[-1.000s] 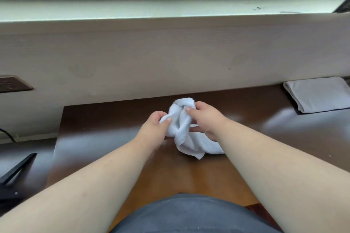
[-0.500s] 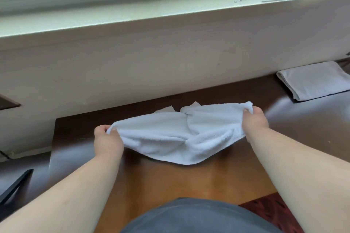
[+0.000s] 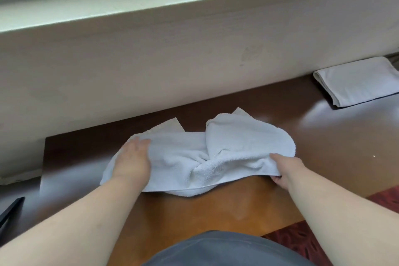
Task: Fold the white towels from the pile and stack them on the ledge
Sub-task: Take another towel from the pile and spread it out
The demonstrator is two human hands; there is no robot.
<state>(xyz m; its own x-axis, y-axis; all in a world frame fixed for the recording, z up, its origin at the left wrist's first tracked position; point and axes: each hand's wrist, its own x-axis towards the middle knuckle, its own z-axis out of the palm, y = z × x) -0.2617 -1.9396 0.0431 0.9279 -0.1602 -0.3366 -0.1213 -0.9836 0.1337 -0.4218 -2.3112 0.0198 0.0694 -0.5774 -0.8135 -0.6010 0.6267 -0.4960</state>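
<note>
A white towel (image 3: 226, 149) lies spread and twisted in the middle on the dark brown wooden table (image 3: 216, 211). My left hand (image 3: 132, 157) rests flat on the towel's left end, fingers straight. My right hand (image 3: 287, 169) pinches the towel's near right corner, thumb on top and fingers underneath, lifting that edge slightly. A folded white towel (image 3: 358, 81) lies at the far right of the table against the wall panel. The pale window ledge (image 3: 151, 4) runs across the top.
A beige wall panel (image 3: 172, 67) rises behind the table up to the ledge. A dark object (image 3: 9, 211) pokes in at the lower left edge. Red patterned carpet (image 3: 302, 244) shows at the lower right. My grey-clothed lap (image 3: 216, 250) fills the bottom centre.
The bunched towel was pulled apart by both hands and laid down on the table. My left hand let go of its corner and now lies flat on the towel.
</note>
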